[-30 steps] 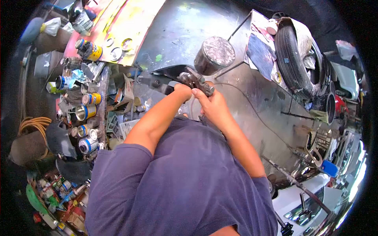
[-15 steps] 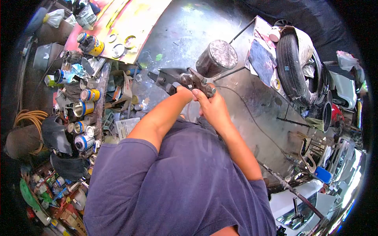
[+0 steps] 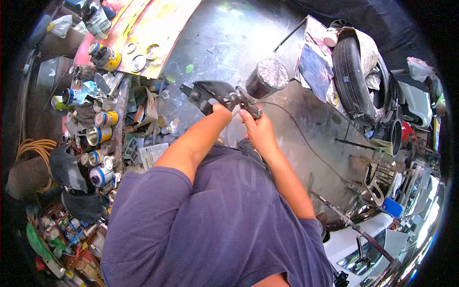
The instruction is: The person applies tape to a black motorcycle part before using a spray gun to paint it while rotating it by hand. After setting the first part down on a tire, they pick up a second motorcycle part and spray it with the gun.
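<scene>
In the head view my left hand (image 3: pixel 220 113) is closed on the lower edge of a black plastic car part (image 3: pixel 213 90), which has a curved shell and a tab at its left end. My right hand (image 3: pixel 258 128) wraps round a dark metal spray gun (image 3: pixel 248 101), its thumb up near the gun body. The gun's head lies against the right end of the black part in this view. Most of my left fingers are hidden behind the part. A paint-spattered drum (image 3: pixel 268 76) stands just beyond the gun.
A thin hose (image 3: pixel 306 143) runs across the floor to the right. On the left, a cluttered bench holds several paint cans (image 3: pixel 99 135). A paint-stained board (image 3: pixel 158 28) lies at the back left. A tire (image 3: pixel 353 76) rests on a stand to the right, and a white car panel (image 3: pixel 354 244) is lower right.
The view has shifted slightly, and the drum appears farther right of the gun. My right hand and the spray gun sit a little farther from my left hand.
</scene>
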`<state>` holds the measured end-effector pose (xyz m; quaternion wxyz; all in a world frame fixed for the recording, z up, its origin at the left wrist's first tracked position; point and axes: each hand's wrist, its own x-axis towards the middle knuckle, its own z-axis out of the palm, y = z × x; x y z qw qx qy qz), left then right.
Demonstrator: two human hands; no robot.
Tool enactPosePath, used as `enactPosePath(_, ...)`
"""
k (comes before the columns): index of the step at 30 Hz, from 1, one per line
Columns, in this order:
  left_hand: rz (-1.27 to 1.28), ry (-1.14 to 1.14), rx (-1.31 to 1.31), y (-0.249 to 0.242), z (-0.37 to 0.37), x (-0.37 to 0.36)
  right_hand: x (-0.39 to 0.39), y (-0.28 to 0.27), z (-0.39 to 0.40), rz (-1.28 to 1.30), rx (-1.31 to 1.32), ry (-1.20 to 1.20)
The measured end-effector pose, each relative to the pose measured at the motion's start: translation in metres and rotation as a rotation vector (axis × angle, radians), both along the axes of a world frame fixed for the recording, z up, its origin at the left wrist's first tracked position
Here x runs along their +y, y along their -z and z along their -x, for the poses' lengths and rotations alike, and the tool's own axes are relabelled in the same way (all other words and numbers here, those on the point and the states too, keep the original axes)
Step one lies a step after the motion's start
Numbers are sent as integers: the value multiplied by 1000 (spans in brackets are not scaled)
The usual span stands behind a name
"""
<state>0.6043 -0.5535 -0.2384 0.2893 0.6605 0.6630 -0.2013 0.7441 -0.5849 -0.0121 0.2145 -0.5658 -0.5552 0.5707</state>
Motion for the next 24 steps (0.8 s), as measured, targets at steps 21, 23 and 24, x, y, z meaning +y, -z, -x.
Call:
enactPosePath(21,72,426,521,4,18,-22,65,-61,-32,99,214,53)
enactPosePath(23,89,458,569,6,17,-23,66,-49,-32,83,244,50)
enactPosePath(24,93,469,583,6,17,-22,67,-48,-34,100,234,39)
